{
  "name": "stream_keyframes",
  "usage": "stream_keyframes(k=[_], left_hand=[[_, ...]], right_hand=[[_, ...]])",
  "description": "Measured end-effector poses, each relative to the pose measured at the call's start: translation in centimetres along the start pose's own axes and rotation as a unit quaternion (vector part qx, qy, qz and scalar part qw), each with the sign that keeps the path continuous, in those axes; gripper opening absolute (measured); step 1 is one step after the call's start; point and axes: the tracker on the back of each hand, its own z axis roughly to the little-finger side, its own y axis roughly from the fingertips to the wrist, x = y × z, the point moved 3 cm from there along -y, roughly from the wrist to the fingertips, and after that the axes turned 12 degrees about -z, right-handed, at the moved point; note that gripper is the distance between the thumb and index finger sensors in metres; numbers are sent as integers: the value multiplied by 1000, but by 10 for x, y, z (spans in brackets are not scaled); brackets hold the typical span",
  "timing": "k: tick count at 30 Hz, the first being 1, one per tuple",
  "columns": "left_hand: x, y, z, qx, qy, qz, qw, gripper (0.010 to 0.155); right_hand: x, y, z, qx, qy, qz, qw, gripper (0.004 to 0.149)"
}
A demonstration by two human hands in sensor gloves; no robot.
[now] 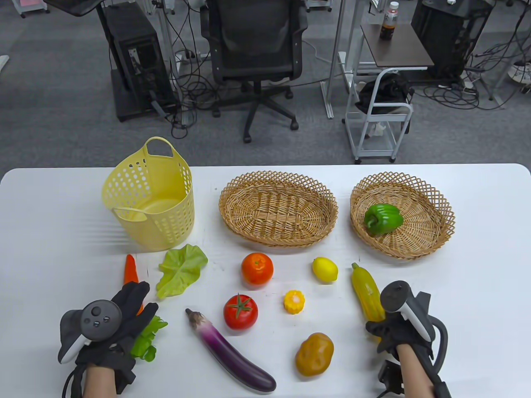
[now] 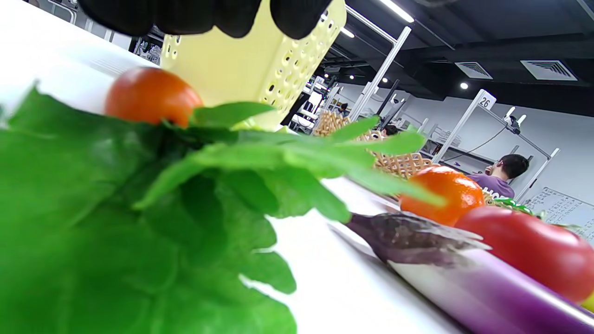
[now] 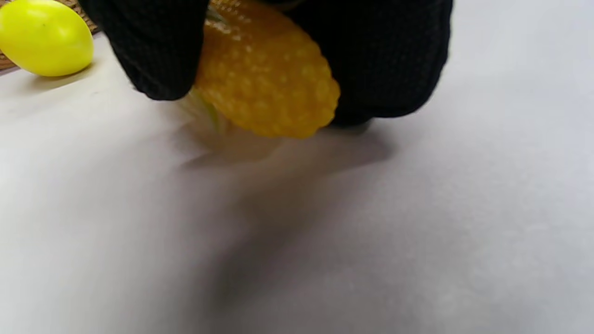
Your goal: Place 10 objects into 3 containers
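Note:
My left hand lies flat with fingers spread over a carrot, at the base of its green leaves; it grips nothing. The left wrist view shows the carrot and leaves just under my fingertips. My right hand grips the near end of a long yellow corn cob, seen between my fingers in the right wrist view. A yellow plastic basket, an oval wicker basket and a round wicker basket holding a green pepper stand behind.
Loose on the table lie a lettuce leaf, an orange, a lemon, a tomato, a small corn piece, a potato and an eggplant.

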Motion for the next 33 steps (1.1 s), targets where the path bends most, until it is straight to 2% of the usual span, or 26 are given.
stream_keyframes(k=[3, 8, 11, 15, 19, 23, 28, 33], left_hand=[[-3, 0, 1, 0, 3, -6, 1000, 71], [-6, 0, 0, 2, 6, -13, 1000, 71], [-4, 0, 1, 4, 2, -12, 1000, 71], [-5, 2, 0, 6, 3, -14, 1000, 70], [-3, 2, -3, 7, -4, -10, 1000, 69], [-6, 4, -5, 9, -14, -15, 1000, 69], [-15, 8, -2, -2, 2, -22, 1000, 71], [-19, 9, 1, -9, -22, -34, 999, 69]], right_hand=[[11, 6, 9, -5, 13, -12, 1000, 77], [56, 28, 21, 4, -9, 41, 999, 76], [88, 38, 24, 5, -52, 94, 994, 76], [125, 37, 23, -14, -108, 124, 986, 76], [152, 20, 18, -49, -148, 146, 977, 76], [168, -5, 12, -96, -161, 166, 968, 76], [169, -39, 8, -125, -164, 140, 968, 76], [165, -71, 7, -149, -167, 119, 967, 75]])
